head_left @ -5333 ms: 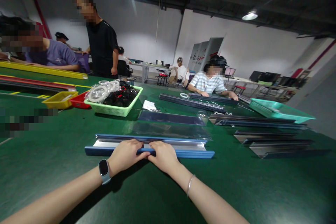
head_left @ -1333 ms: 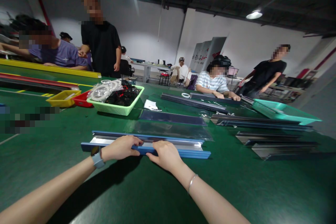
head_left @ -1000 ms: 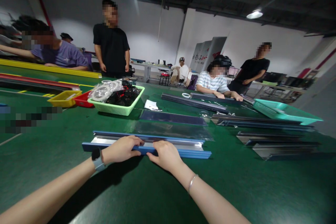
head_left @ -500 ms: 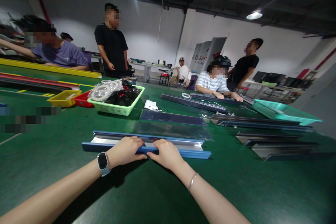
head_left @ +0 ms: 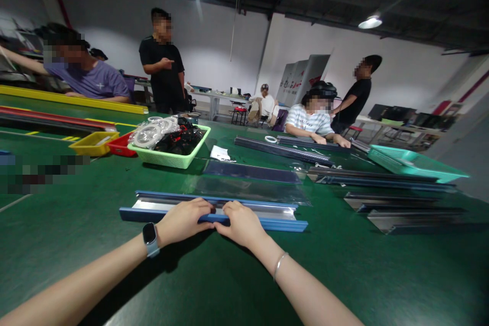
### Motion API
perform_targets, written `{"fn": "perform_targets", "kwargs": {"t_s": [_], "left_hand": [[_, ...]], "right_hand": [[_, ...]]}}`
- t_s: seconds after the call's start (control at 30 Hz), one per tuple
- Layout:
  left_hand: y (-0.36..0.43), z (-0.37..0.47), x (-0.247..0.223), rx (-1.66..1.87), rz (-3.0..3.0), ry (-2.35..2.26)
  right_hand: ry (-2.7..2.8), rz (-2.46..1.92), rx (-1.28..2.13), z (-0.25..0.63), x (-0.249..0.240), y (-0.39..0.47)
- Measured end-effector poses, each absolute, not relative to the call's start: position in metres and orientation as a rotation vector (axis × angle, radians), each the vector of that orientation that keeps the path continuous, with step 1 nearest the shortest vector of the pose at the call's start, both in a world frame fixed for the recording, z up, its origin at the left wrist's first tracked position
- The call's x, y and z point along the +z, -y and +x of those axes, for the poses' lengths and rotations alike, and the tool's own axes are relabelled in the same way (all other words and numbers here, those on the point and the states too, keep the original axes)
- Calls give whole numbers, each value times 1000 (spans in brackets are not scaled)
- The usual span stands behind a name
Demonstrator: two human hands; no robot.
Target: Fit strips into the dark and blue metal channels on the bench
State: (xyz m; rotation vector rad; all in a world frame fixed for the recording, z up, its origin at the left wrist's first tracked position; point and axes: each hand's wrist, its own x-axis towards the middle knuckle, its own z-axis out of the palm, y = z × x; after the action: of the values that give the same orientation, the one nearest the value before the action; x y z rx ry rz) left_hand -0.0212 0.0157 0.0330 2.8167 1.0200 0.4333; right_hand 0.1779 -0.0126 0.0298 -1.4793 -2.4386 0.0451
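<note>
A blue metal channel profile [head_left: 282,224] with a silvery inside lies crosswise on the green table in front of me. Near its middle, my left hand [head_left: 187,219] grips the front wall, fingers over the top and thumb on the near side. Close beside it, my right hand [head_left: 240,223] clasps the same wall in the same way, the two thumbs almost meeting. The fingertips of both hands are partly hidden inside the channel. Just behind the profile lie a clear plastic sheet [head_left: 248,189] and a dark flat strip [head_left: 252,171].
Behind to the left stand a light green basket [head_left: 168,158] with rings and black parts, a red tray [head_left: 121,143] and a yellow tray [head_left: 93,143]. Dark profiles [head_left: 382,177] and a turquoise basket [head_left: 416,163] lie to the right. Co-workers sit or stand beyond the table.
My hands stay on the blue profile, almost unmoved. In the background, the standing person in black at left has raised a forearm.
</note>
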Motion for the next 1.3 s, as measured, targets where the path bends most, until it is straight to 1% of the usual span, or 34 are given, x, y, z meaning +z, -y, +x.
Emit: {"fn": "perform_targets", "kwargs": {"t_s": [0.33,0.53,0.83,1.3], "left_hand": [[-18,-20,34,388,2734,-1073],[-18,-20,33,406,2734,-1071],[-19,-21,32,424,2707,-1086],[-21,-23,28,413,2716,-1101]], "right_hand": [[2439,-1527,57,177,31,13],[2467,-1489,8,178,30,16],[2481,-1456,126,180,35,14],[2500,-1542,128,182,36,9]]}}
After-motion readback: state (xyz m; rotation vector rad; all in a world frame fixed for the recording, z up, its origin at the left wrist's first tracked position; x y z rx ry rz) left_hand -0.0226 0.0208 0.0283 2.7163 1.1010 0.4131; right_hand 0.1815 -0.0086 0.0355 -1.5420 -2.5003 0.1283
